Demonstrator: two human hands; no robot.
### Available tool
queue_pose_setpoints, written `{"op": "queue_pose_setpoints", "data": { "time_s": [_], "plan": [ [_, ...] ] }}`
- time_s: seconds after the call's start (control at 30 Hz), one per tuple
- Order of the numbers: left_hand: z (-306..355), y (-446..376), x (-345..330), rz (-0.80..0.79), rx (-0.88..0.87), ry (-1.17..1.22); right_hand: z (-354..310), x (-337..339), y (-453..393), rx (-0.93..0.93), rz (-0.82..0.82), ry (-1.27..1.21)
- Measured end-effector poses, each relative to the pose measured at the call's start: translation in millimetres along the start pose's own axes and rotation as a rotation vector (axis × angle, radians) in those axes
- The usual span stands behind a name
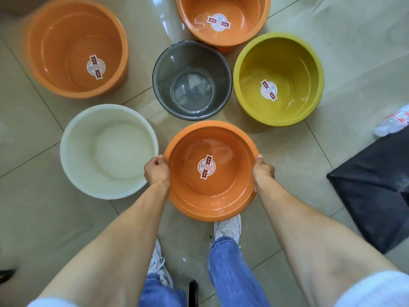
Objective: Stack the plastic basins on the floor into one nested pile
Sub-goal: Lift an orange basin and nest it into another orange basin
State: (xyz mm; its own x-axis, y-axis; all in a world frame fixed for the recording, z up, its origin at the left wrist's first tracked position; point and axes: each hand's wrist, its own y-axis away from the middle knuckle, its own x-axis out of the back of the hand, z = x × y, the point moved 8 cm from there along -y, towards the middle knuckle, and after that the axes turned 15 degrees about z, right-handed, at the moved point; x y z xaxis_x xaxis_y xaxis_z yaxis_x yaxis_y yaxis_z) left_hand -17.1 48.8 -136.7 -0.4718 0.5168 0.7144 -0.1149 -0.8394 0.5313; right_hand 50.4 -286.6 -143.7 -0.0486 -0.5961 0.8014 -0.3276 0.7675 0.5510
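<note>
Several plastic basins stand on the tiled floor. I grip the nearest orange basin (221, 196) by its rim, my left hand (156, 170) on its left side and my right hand (263, 171) on its right side. To its left sits a white basin (88, 156). Beyond it stands a clear grey basin (168, 76), with a yellow-green basin (250, 69) to the right. A large orange basin (55, 52) is at the far left and another orange basin (199, 9) at the top, cut off by the frame edge.
A black object (376, 191) lies on the floor at the right, with a plastic water bottle (394, 121) beyond it. My feet in white shoes (228, 227) stand just below the held basin. The floor is glossy beige tile.
</note>
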Motion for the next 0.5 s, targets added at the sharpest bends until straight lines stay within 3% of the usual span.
{"op": "queue_pose_setpoints", "data": {
  "time_s": [0.27, 0.5],
  "plan": [
    [72, 15, 62, 0.09, -0.028, 0.19, -84, 50, 62, 0.206, 0.161, -0.119],
    [103, -8, 155, 0.313, 0.048, 0.276, -147, 33, 153, 0.356, 0.061, -0.109]
  ]
}}
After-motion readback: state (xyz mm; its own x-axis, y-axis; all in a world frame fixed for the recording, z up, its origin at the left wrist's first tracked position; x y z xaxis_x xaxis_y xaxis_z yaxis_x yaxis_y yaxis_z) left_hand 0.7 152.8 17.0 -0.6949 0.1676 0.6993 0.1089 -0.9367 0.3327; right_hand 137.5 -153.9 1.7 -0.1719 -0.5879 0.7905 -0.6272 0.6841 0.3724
